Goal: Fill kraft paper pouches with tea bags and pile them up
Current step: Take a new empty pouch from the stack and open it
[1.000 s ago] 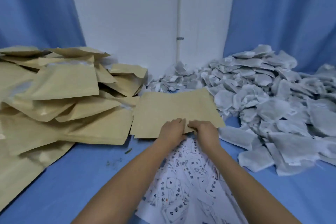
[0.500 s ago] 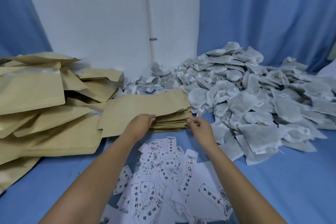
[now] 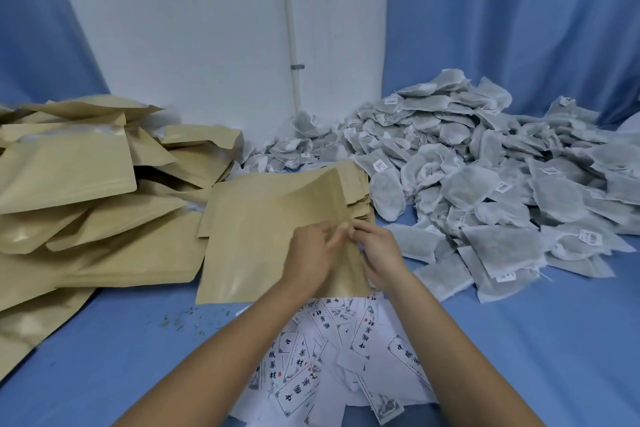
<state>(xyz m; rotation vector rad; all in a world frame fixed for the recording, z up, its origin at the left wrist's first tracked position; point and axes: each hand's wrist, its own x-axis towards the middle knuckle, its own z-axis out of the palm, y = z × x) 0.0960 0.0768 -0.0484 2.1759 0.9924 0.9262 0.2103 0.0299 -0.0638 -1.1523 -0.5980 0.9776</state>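
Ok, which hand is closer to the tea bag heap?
Right. The right hand is just left of the tea bag heap; the left hand is farther left, over the kraft pouch.

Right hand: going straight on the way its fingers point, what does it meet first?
The right hand points up-left: first the pouch it pinches, then probably the left hand close behind; blur makes depth unclear.

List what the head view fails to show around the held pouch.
Held pouch mouth, head view: covered by left grip and right grip, motion-blurred.
Pouch pile, head view: cut off by left edge.
Tea bag heap: cut off by right edge.
Printed labels: partly under the forearms.
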